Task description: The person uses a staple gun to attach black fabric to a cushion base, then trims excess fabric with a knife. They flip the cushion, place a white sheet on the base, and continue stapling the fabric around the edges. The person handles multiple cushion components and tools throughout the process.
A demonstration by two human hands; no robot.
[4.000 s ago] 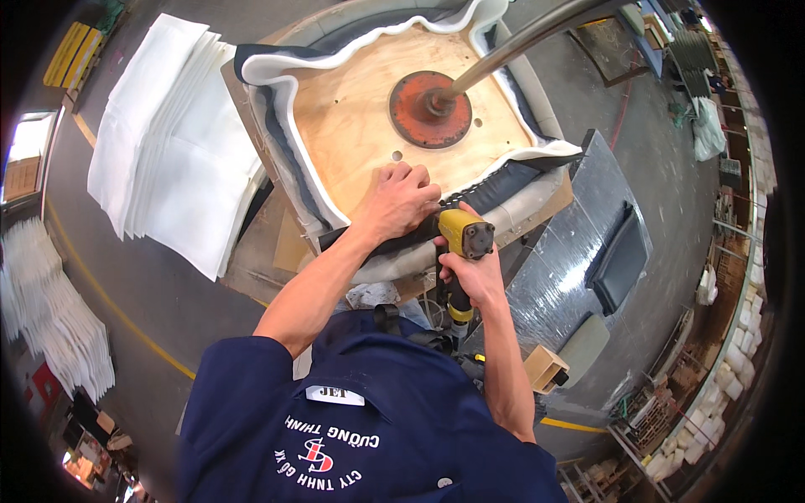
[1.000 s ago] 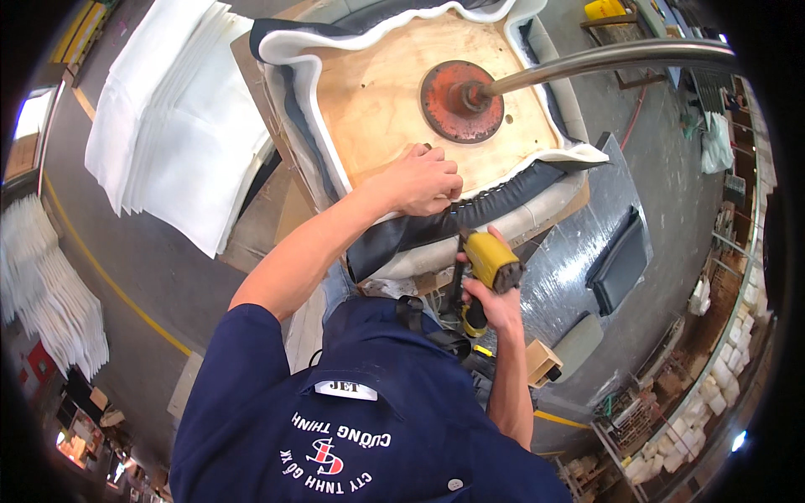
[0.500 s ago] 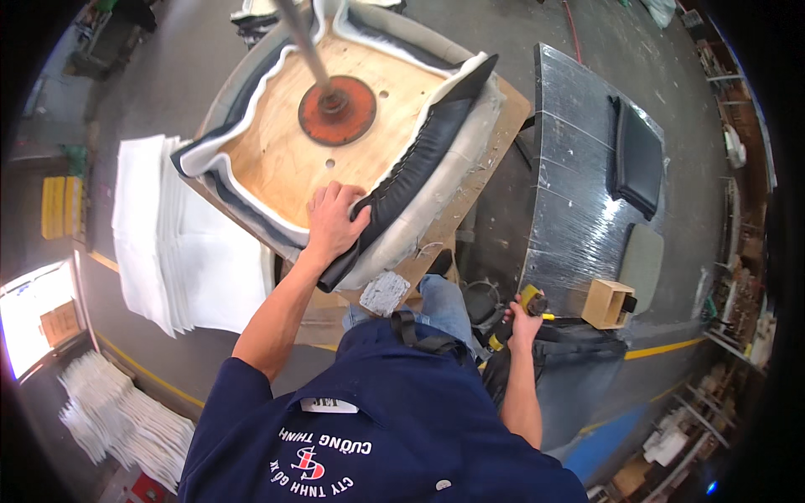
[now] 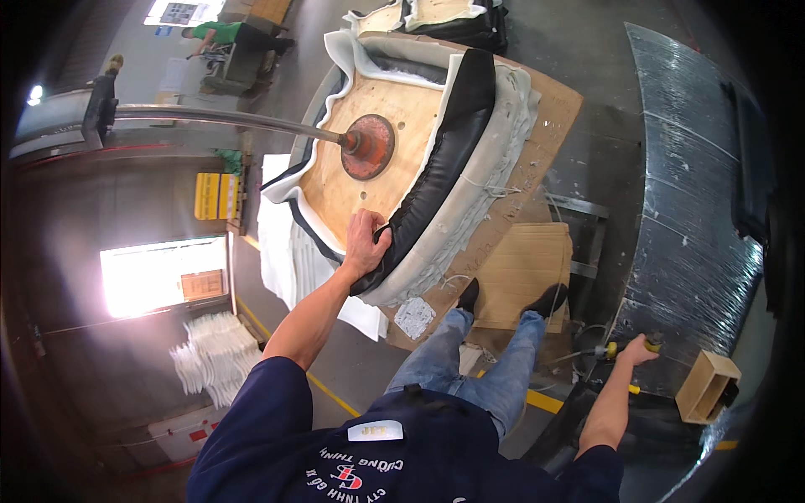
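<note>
A plywood seat panel [image 4: 335, 201] lies on a padded form, pressed down by a red round clamp pad [image 4: 367, 147] on a metal rod. White batting and a black leather cover [image 4: 449, 142] wrap its edges, the leather gathered along the right side. My left hand [image 4: 366, 243] pinches the leather's edge at the near corner of the panel. Far to the right, my right hand [image 4: 641, 350] is closed around a yellow-and-black staple gun [image 4: 612, 348], low beside the plastic-wrapped table; the fingers hide part of the tool.
The form rests on a brown board [image 4: 549, 109]. A plastic-wrapped table [image 4: 683, 184] stands at right, with a small wooden box [image 4: 708, 386] near its front end. White sheets [image 4: 289, 268] are stacked at left. A person in green [image 4: 220, 33] works in the distance.
My view has swung left, so the workpiece sits farther right in it. My right hand has moved outward to the right with the staple gun; my left stays at the leather's corner.
</note>
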